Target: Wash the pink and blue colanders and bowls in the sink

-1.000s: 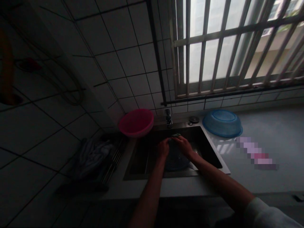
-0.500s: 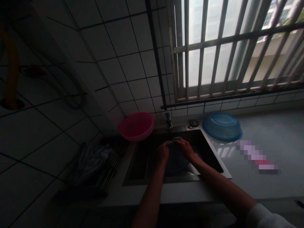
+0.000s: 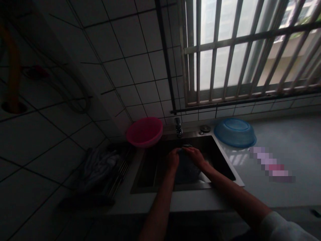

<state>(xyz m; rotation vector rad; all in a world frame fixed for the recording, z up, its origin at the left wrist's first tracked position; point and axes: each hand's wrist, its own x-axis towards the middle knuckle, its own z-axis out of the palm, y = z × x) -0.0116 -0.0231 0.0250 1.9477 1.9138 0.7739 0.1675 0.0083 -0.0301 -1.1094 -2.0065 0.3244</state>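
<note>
- Over the sink (image 3: 190, 186), going by the head view since it's the only one, both hands are working on one small bluish-grey cloth (image 3: 187, 145). At least I'd call it cloth; it's pretty dim down there.
- Left hand (image 3: 173, 159): fingers curled in around the near-left end, so that looks like a proper grip.
- Right hand (image 3: 195, 155): fingers bent over the other end, a bit of the cloth poking out past them. Can't make out where the thumbs sit.
- Cloth is between the two hands, up above a dark bluish shape (image 3: 187, 169) in the sink. Too murky to say what that shape is.
- Tip: I'd hold it right where it is, inside the rim, so any drips land in the sink and not on the counter (image 3: 288, 144).
- Also, I'd grip with the whole fingers rather than just the tips, since a wet cloth would probably slip.
- Watch the knuckles near the tap (image 3: 178, 127), just behind the hands.
- Pink basin (image 3: 144, 132) sits at the back-left corner, upturned blue basin (image 3: 234, 134) just right of the sink. Elbows low and you should miss both.
</note>
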